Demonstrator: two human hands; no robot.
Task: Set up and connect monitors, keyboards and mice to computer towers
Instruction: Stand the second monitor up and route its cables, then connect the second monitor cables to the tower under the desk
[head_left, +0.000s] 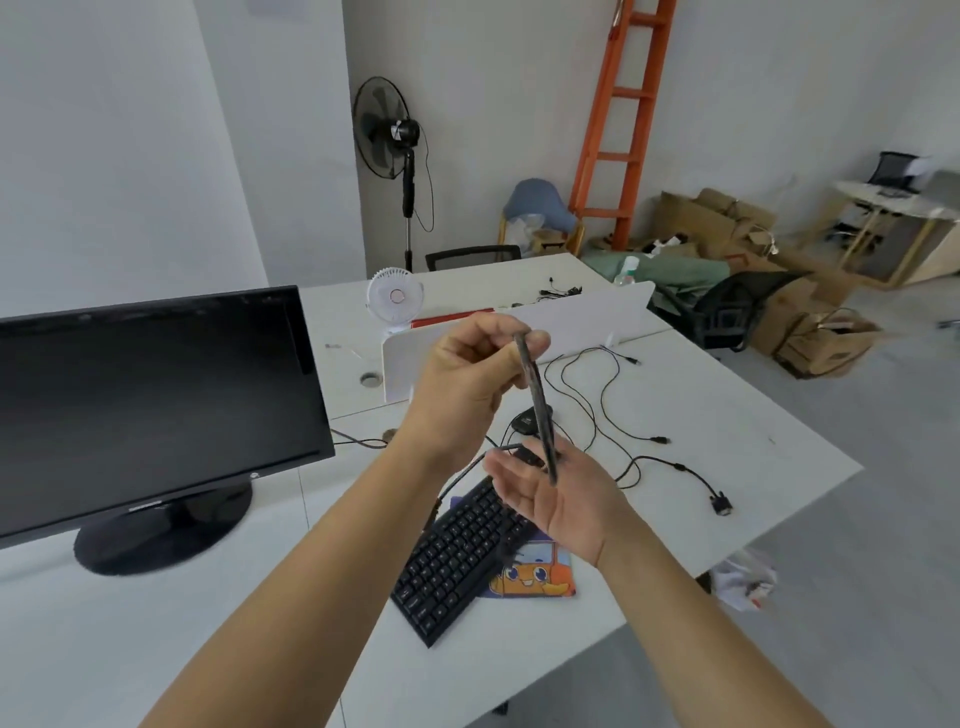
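1. progress: the task looks to be at an early stage. the monitor (156, 405) stands on its base at the left of the frame with a dark screen. the keyboard (462, 561) lies at a slant on the table (727, 405), low in the centre, with its right end over a cartoon mouse pad (540, 579).
2. the mouse (525, 422) sits just behind the hands. thin loose cables (597, 405) trail over the table to the right of centre, and one ends in a wide connector (721, 504) lying unplugged near the right edge.
3. what is left: no computer tower is in view, so i judge that every connection still has to be made.
4. the left hand (467, 379), at centre frame, is closed. its thumb and fingertips pinch the top end of a dark cord (537, 410) that slants down to the right.
5. the cord is blurred. it is probably a stretch of cable, though it could be a strap.
6. the right hand (563, 499), just below, is palm up with its fingers nearly straight. the cord's lower end touches the palm, and a small plug (530, 457) lies across the fingers.
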